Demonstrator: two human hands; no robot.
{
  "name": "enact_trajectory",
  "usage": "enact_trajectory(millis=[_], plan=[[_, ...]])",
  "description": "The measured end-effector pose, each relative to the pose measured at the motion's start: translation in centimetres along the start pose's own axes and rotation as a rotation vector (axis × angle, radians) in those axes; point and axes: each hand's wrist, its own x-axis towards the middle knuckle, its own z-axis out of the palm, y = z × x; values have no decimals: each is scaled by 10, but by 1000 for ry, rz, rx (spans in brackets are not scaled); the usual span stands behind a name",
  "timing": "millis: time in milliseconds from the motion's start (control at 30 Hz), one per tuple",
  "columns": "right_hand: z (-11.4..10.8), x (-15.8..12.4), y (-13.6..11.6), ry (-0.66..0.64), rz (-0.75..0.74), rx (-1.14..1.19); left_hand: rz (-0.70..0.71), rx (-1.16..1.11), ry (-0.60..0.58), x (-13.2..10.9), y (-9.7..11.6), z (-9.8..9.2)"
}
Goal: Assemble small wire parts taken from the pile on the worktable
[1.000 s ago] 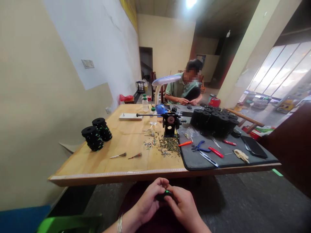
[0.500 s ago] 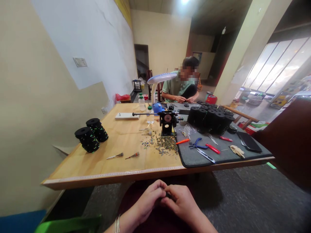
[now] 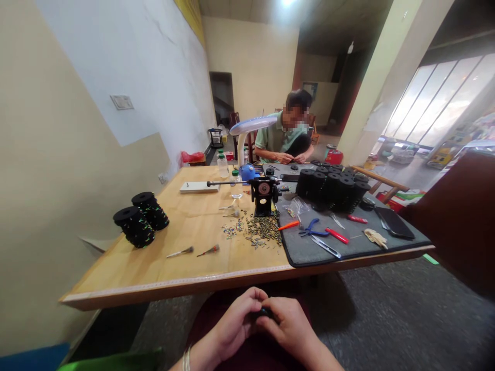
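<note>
Below the table's front edge, my left hand [image 3: 242, 317] and my right hand [image 3: 288, 319] meet over my lap. Their fingers are closed around a small dark object [image 3: 265, 312], mostly hidden by the fingers, so its kind cannot be made out. Ahead on the wooden table lie a heap of small striped pieces [image 3: 265, 229] and two brushes [image 3: 209, 251]. A black hand-crank winding machine [image 3: 264, 198] with a long rod stands behind the heap.
Two black foam spools [image 3: 134, 226] stand at the table's left. On the grey mat [image 3: 309, 252] are blue pliers [image 3: 314, 228], a red-handled tool [image 3: 337, 235], a phone [image 3: 394, 223] and several black spools [image 3: 328, 188]. A lamp [image 3: 253, 125] rises mid-table. Across sits another person [image 3: 284, 139].
The view has shifted slightly, so the table and its things sit a little further left. My hands stay together, and slightly more of the dark object shows between them.
</note>
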Motion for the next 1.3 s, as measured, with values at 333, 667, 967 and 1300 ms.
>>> enact_trajectory(millis=[333, 667, 967, 1300], plan=[[-12, 0, -3, -41, -7, 71, 100, 417, 81, 3, -2, -7], [-2, -6, 2, 154, 136, 245, 54, -17, 33, 1, -7, -12], [15, -5, -4, 184, 259, 717, 204, -193, -77, 5, -16, -17], [0, -8, -3, 185, 21, 352, 281, 248, 36, 9, -19, -21]])
